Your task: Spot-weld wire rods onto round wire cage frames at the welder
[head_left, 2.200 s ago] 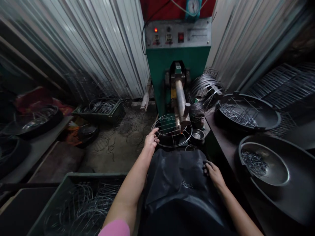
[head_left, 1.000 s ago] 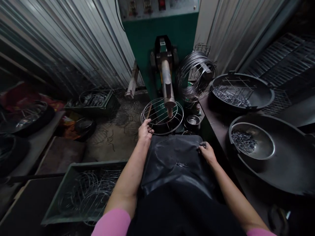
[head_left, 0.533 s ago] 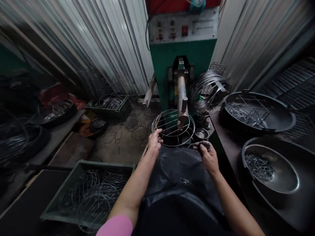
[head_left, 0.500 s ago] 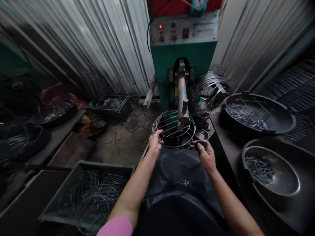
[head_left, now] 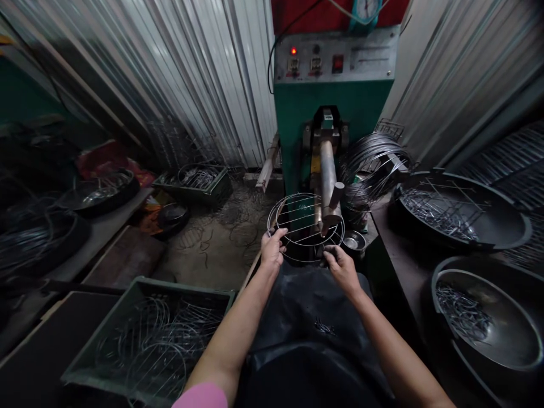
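Note:
My left hand [head_left: 272, 249] is closed on the left rim of a round wire rack [head_left: 297, 222], thumb over the top. The rack is made of rings with parallel bars across, held level in front of a green spot-welding machine [head_left: 293, 122]. The machine's thick metal arm [head_left: 328, 170] reaches down to the rack's right side, its copper-coloured tip at the rim. My right hand [head_left: 342, 267] pinches a short piece of wire just below that tip; the fingers partly hide it. Several small wire pieces [head_left: 324, 327] lie on the dark apron [head_left: 293, 306] over my lap.
At left, a green crate [head_left: 70, 371] holds wire rings and racks. Right, on a bench, are a wide pan [head_left: 525, 229] of wire pieces and a metal bowl [head_left: 505, 317] of short bent pieces. A wire coil [head_left: 374, 161] and small bowl [head_left: 354, 241] sit beside the machine.
My right hand has moved in from the right, bringing the short wire up to the rack's rim by the machine's tip. My left hand keeps its hold. The view has shifted slightly.

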Motion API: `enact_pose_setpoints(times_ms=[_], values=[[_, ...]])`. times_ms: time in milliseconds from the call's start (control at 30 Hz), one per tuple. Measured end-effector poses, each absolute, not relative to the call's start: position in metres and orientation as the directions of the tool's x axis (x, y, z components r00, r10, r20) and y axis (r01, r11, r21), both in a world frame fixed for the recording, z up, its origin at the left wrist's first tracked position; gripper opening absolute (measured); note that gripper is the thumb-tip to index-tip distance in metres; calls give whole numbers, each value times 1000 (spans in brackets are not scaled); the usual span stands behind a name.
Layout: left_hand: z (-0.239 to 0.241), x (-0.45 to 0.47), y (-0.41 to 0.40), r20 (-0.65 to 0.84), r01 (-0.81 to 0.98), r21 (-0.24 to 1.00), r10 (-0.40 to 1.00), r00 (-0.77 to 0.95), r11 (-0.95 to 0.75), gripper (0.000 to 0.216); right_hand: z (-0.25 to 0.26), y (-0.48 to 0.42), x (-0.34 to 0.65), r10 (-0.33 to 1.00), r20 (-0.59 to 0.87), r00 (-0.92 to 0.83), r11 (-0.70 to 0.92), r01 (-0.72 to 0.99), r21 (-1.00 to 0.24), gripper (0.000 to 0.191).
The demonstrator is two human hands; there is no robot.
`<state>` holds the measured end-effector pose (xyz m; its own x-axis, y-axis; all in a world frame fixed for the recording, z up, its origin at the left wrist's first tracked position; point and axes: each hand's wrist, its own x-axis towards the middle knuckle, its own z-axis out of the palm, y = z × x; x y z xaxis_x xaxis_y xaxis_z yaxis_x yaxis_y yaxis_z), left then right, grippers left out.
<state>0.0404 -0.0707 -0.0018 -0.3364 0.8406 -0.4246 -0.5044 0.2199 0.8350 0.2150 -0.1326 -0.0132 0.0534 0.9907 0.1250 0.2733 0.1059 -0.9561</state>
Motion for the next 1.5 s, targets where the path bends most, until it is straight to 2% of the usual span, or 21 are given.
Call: enact_pose_setpoints(times_ms=[433,633,867,1000,1100,1167,1300,1500], values=[[4,44,-61,-437,-502,830,841,-318,241,40,-5,-126,218,992,106,75,82,278,-957,18],[6,44,-51,-487,-515,807,818,-306,288,35,-3,-117,216,989,120,88,88,306,-948,18],[-2,42,-52,-534,-482,798,795,-288,362,34,-7,-125,221,985,59,164,29,180,-983,33],[-4,18,-40,-638,-460,717,758,-133,523,44,-38,-160,259,948,-47,314,-107,179,-978,41],[0,-1,-19,-676,-363,699,735,-55,616,48,-79,-190,295,914,-272,300,-340,202,-919,40],[3,-6,-3,-663,-279,720,748,-8,635,42,-104,-206,312,888,-364,280,-422,187,-887,45],[4,1,14,-629,-197,759,777,20,620,27,-127,-220,320,873,-374,312,-431,137,-892,56],[-5,4,7,-618,-274,754,786,12,597,31,-119,-221,310,879,-344,330,-404,136,-905,51]])
